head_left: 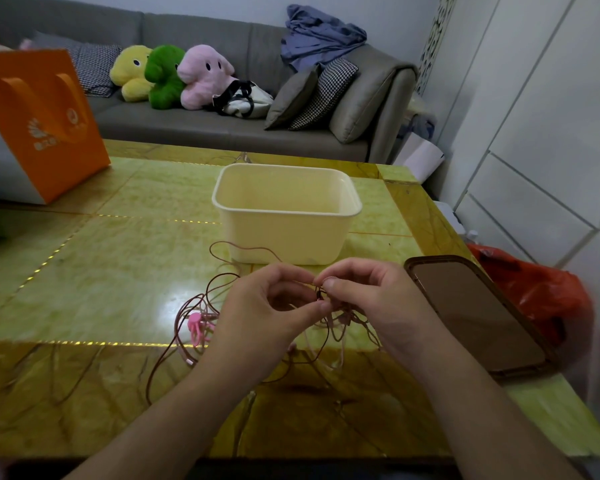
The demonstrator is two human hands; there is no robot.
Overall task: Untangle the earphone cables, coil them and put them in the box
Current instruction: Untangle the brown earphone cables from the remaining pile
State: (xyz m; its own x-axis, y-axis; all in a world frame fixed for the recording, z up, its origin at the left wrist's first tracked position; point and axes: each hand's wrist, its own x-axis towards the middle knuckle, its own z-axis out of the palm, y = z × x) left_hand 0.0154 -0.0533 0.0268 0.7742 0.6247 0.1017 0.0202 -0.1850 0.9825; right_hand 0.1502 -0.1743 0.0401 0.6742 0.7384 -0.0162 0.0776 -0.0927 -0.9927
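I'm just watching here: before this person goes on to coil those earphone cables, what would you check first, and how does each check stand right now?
1. Both hands on the knot: ok. The left hand and right hand pinch the earphone cables at one spot.
2. Cables untangled: not ok. They lie in a loose tangle on the table.
3. Box ready: ok. The cream box stands open, just behind the hands, nothing visible inside.
4. Lid out of the way: ok. The brown lid lies to the right.
5. Pink clip free of the cables: cannot tell.
6. Knot loosened: cannot tell; fingers hide it.
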